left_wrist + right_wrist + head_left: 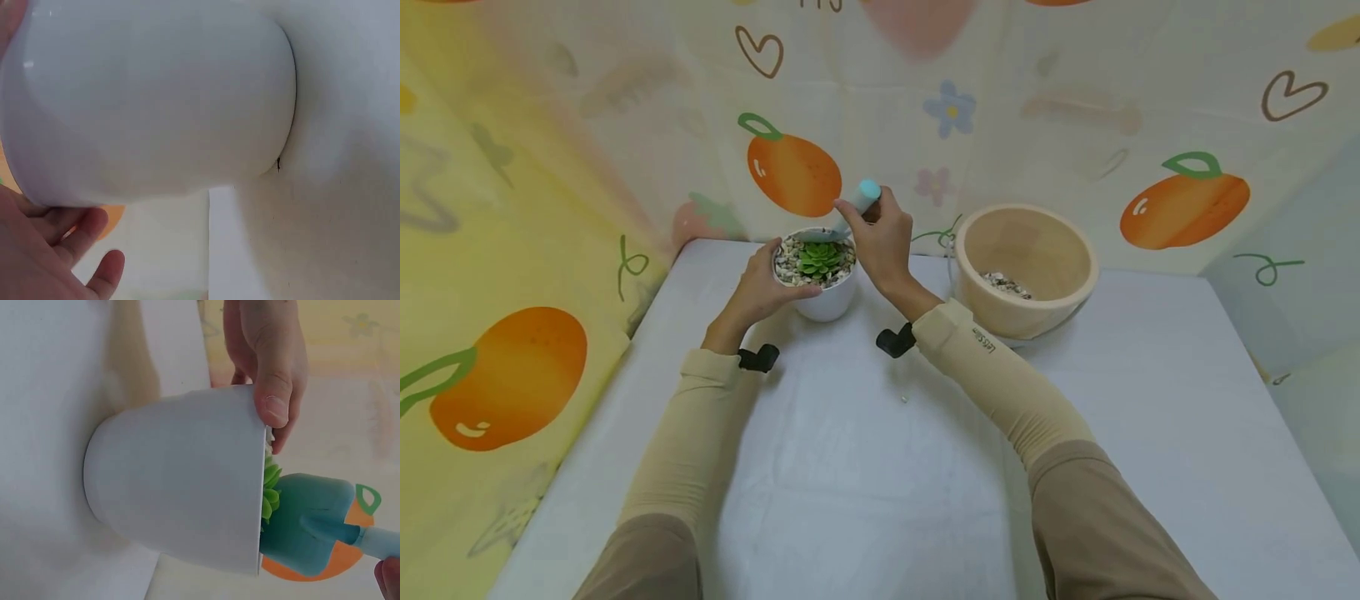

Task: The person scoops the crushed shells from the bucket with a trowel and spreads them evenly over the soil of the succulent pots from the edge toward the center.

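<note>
A white plant pot (824,307) stands on the white table, holding a green succulent (820,260) with pale pebbles around it. My left hand (758,282) grips the pot at its rim, thumb along the near side and fingers around the left. In the right wrist view that thumb lies over the rim. My right hand (886,243) holds a small trowel (306,528) by its light blue handle. The teal blade is tipped down at the pot's mouth, right beside the succulent's leaves; its tip is hidden by the rim.
A larger beige pot (1026,312) stands to the right of my right hand, with some pebbles (1006,285) at its bottom. One loose pebble (904,400) lies on the table (865,483). Fruit-printed cloth (865,150) hangs close behind the pots and along the left side.
</note>
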The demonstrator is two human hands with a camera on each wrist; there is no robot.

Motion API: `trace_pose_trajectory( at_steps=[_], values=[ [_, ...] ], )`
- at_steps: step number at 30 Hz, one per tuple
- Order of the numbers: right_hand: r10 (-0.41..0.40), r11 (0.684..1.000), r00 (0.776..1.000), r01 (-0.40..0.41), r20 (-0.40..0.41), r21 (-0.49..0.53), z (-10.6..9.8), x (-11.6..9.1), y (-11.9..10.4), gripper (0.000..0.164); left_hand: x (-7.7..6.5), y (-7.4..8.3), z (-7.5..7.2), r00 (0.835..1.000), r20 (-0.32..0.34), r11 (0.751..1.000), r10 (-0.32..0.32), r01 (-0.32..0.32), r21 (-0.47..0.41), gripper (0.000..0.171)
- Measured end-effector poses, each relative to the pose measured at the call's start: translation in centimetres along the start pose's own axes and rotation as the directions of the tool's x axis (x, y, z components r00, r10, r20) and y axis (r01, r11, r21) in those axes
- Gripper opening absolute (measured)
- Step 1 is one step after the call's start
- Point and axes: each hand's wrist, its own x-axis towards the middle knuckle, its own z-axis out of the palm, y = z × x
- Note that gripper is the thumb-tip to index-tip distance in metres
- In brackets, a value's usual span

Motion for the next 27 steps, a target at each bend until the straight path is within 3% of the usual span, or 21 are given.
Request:
trace_pose_trajectory(
  at_steps=[5, 11, 16, 27],
  values=[
    [0.001, 1.0, 1.0, -0.001, 0.003, 0.002, 0.0, 0.0, -0.2, 0.039, -0.3, 0.1, 0.0, 0.999, -0.035, 0.998, 0.013, -0.012, 0.054, 0.113],
    [0.015, 1.0, 0.999, -0.015, -0.039, 0.016, -0.4, 0.3, -0.6, 0.035, -0.2, 0.3, -0.5, 1.0, 0.0, 0.995, 0.01, -0.01, 0.103, 0.116],
    [0.041, 0.999, 0.998, -0.041, -0.038, 0.006, -0.7, 0.5, -0.9, 0.035, 0.1, 0.1, -0.9, 0.999, 0.041, 0.998, -0.007, 0.004, 0.07, 0.12],
    [0.097, 0.995, 0.994, -0.097, -0.04, -0.007, -2.2, 0.3, -1.1, 0.037, 0.6, -0.6, -0.1, 0.999, 0.035, 0.999, -0.003, 0.005, -0.037, 0.12]
  ],
)
